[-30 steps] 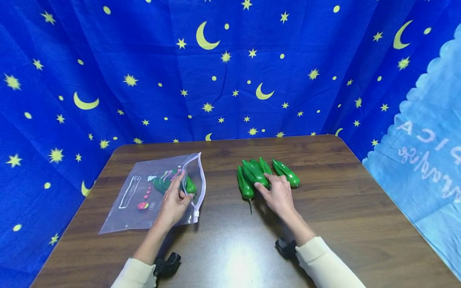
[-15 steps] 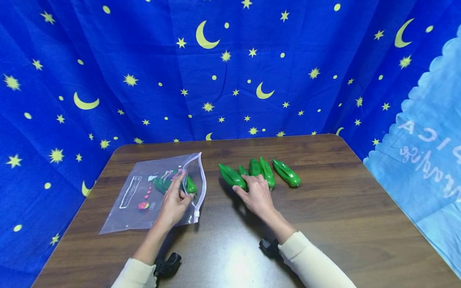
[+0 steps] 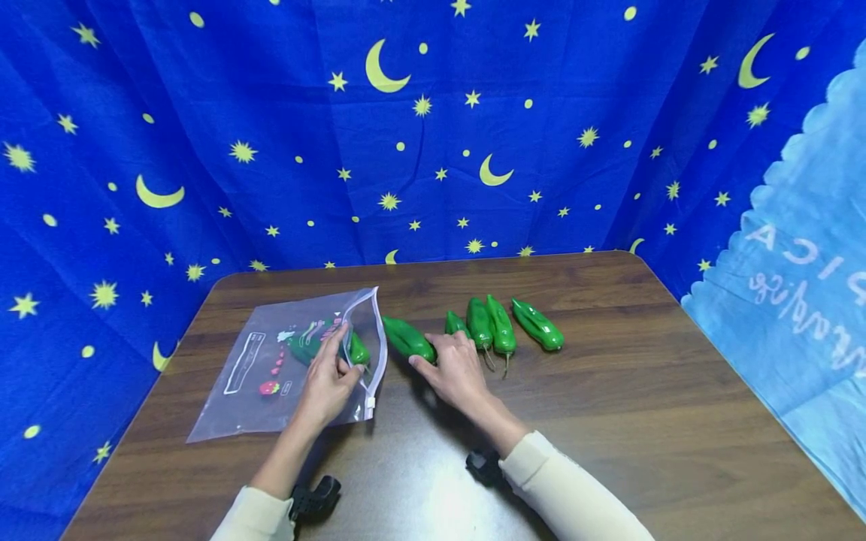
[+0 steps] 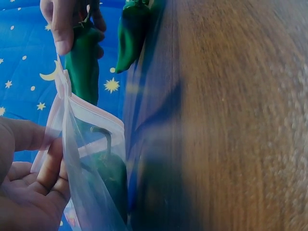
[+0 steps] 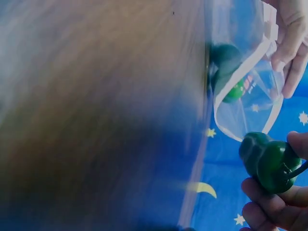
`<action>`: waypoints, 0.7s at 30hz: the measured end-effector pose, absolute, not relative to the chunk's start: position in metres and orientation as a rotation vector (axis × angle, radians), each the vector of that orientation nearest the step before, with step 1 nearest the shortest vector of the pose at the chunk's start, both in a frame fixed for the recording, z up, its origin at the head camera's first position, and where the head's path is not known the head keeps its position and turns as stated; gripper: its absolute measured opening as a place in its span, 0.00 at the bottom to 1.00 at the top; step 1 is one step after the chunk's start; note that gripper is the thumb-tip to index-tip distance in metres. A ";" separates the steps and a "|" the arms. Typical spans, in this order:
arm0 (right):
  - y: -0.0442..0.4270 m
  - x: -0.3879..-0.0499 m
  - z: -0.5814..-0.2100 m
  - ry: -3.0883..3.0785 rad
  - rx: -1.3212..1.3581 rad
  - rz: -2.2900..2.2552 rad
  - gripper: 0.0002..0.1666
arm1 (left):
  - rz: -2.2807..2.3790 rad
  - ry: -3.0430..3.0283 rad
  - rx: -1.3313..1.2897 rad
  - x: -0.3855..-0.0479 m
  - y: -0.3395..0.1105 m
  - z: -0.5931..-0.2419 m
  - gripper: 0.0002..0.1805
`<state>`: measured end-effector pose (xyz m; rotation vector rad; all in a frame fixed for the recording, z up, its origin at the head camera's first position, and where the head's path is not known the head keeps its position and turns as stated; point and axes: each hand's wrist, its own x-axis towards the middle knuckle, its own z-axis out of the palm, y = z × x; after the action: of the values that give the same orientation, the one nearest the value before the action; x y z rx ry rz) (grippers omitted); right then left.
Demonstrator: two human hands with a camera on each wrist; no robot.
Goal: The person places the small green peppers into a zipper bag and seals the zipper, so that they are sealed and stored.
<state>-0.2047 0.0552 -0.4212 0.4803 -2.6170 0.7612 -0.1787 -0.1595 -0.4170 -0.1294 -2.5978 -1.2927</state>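
My left hand (image 3: 329, 383) pinches the upper edge of a clear zip bag (image 3: 237, 409), holding its mouth apart toward the right. Inside the bag lie green peppers (image 3: 358, 350), seen partly through the printed plastic. My right hand (image 3: 456, 370) grips another green pepper (image 3: 408, 338) by its stem end, the tip pointing at the bag's mouth. In the left wrist view that held pepper (image 4: 83, 67) hangs just beyond the bag's opening. The right wrist view shows the gripped pepper (image 5: 272, 163) between thumb and fingers, close to the bag's rim (image 5: 231, 132).
To the right of my right hand several green peppers (image 3: 501, 324) lie on the wooden table (image 3: 629, 391), one pepper (image 3: 537, 324) apart from the others. A blue curtain (image 3: 433, 135) with stars and moons stands behind the table.
My right hand has taken a pepper from the group and carried it left to the bag's mouth. The left hand and the bag have stayed in place.
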 end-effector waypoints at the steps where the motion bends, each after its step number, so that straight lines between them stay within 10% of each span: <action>1: 0.054 -0.205 -0.421 -2.618 0.483 0.762 0.29 | -1.289 -2.596 -0.130 -0.179 -0.160 -0.417 0.41; 21: 0.029 -0.215 -0.423 -2.650 0.455 0.690 0.29 | -1.318 -2.583 -0.132 -0.176 -0.157 -0.417 0.42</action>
<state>-0.2150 0.0290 -0.4232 0.4550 -2.6504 0.6896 -0.1763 -0.1567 -0.4166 -0.1324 -2.5829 -1.3178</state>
